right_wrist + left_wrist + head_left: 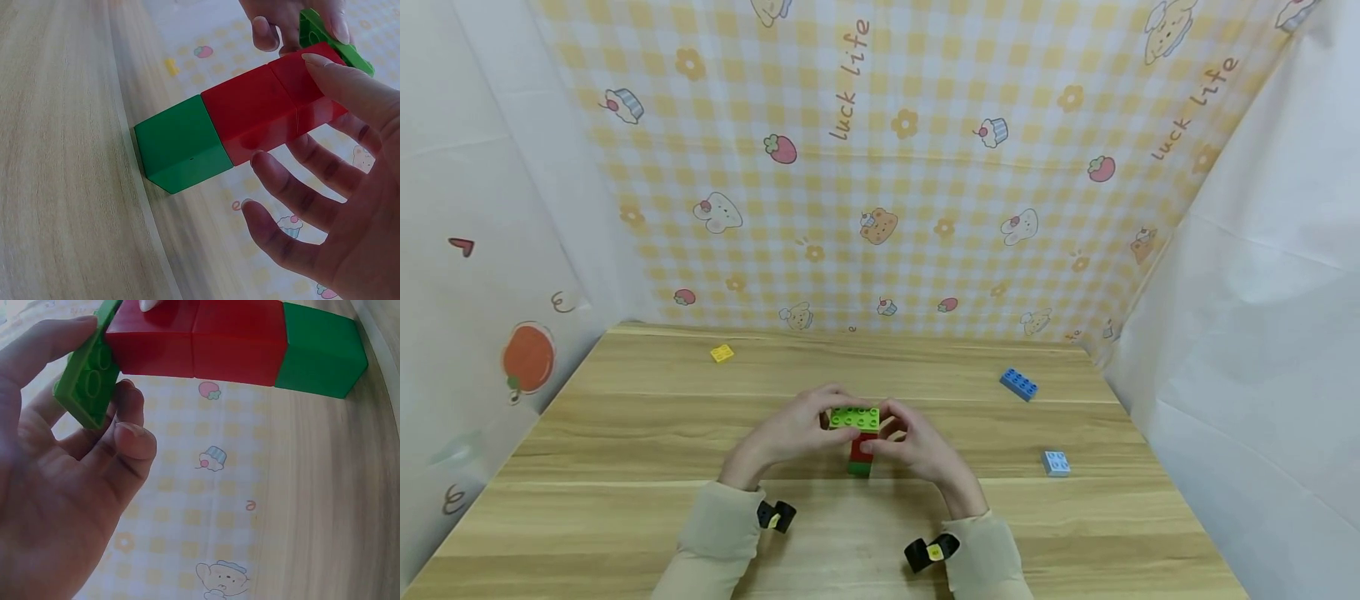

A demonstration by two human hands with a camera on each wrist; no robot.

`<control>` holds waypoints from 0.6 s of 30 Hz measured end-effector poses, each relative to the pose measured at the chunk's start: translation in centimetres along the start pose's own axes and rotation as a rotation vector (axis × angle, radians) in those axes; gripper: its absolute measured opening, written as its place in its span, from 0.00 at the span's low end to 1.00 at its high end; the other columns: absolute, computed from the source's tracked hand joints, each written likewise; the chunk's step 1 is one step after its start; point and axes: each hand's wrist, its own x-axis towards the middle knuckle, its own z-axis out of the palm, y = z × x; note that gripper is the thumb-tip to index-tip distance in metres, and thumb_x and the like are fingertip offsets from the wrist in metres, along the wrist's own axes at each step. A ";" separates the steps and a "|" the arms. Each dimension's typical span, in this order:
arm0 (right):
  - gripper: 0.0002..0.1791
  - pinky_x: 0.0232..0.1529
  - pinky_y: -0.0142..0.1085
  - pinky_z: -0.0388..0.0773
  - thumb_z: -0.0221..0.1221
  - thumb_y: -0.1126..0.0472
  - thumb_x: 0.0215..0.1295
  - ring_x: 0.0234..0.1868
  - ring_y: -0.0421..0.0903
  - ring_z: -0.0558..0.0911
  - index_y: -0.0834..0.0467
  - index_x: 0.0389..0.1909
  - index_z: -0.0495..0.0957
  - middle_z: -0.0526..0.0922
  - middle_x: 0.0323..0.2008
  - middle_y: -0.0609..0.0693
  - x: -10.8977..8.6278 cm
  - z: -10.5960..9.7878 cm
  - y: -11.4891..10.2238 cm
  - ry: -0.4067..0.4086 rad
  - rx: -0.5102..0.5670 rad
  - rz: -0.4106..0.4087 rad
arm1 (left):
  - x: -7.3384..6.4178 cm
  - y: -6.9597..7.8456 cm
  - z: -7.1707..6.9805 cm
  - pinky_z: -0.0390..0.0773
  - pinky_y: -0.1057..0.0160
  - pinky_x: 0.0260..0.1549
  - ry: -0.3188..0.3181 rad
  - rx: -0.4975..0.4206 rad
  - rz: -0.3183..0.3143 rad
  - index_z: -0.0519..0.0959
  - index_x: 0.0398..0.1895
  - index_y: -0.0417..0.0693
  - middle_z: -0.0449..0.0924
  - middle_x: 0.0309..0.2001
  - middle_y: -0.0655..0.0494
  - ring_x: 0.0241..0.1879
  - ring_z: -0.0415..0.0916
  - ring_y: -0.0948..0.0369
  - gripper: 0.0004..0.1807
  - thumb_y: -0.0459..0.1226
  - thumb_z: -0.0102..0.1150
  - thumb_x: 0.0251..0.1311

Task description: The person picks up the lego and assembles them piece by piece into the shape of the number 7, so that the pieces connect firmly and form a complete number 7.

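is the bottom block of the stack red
No, the green block is at the bottom, nearest the table, with two red blocks above it.

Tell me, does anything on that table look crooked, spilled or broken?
Only slightly: the lime-green plate juts out past the red blocks toward the left hand, so the top looks lopsided. That may be intended, though. I can see nothing spilled or broken.
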 end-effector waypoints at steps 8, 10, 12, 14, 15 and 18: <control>0.12 0.41 0.42 0.73 0.65 0.66 0.64 0.46 0.55 0.76 0.55 0.45 0.76 0.77 0.46 0.51 0.5 0.1 1.9 0.004 -0.022 -0.001 | 0.1 -0.1 0.3 0.75 0.58 0.43 0.017 -0.002 0.003 0.78 0.60 0.54 0.76 0.53 0.58 0.48 0.73 0.60 0.21 0.46 0.61 0.65; 0.12 0.41 0.42 0.74 0.65 0.66 0.63 0.46 0.54 0.76 0.54 0.46 0.76 0.77 0.46 0.50 0.7 0.1 2.8 0.010 -0.030 -0.008 | 0.1 -0.2 0.3 0.76 0.59 0.42 0.018 -0.013 0.006 0.78 0.59 0.54 0.76 0.53 0.58 0.47 0.73 0.60 0.20 0.45 0.62 0.65; 0.13 0.42 0.43 0.74 0.65 0.65 0.63 0.46 0.53 0.76 0.54 0.46 0.76 0.77 0.46 0.49 0.8 0.2 3.1 0.016 -0.034 -0.017 | 0.2 -0.2 0.4 0.77 0.59 0.42 0.017 -0.036 0.007 0.78 0.59 0.53 0.76 0.53 0.58 0.46 0.73 0.60 0.20 0.44 0.63 0.64; 0.13 0.42 0.43 0.74 0.65 0.63 0.63 0.46 0.52 0.76 0.53 0.46 0.76 0.78 0.46 0.48 0.8 0.2 3.3 0.017 -0.031 -0.025 | 0.2 -0.3 0.4 0.77 0.60 0.41 0.014 -0.052 0.012 0.78 0.59 0.52 0.77 0.52 0.59 0.46 0.74 0.61 0.20 0.43 0.64 0.64; 0.13 0.42 0.43 0.74 0.66 0.62 0.63 0.46 0.52 0.76 0.53 0.46 0.76 0.78 0.46 0.48 0.8 0.2 3.4 0.017 -0.031 -0.026 | 0.2 -0.3 0.4 0.77 0.60 0.41 0.013 -0.054 0.013 0.78 0.59 0.52 0.77 0.52 0.59 0.45 0.74 0.61 0.20 0.43 0.64 0.64; 0.13 0.42 0.43 0.74 0.66 0.59 0.63 0.46 0.51 0.76 0.52 0.46 0.76 0.78 0.46 0.48 0.8 0.0 3.4 0.018 -0.025 -0.023 | 0.3 -0.2 0.3 0.77 0.61 0.40 0.014 -0.033 0.023 0.78 0.58 0.53 0.79 0.52 0.61 0.44 0.75 0.63 0.20 0.43 0.64 0.63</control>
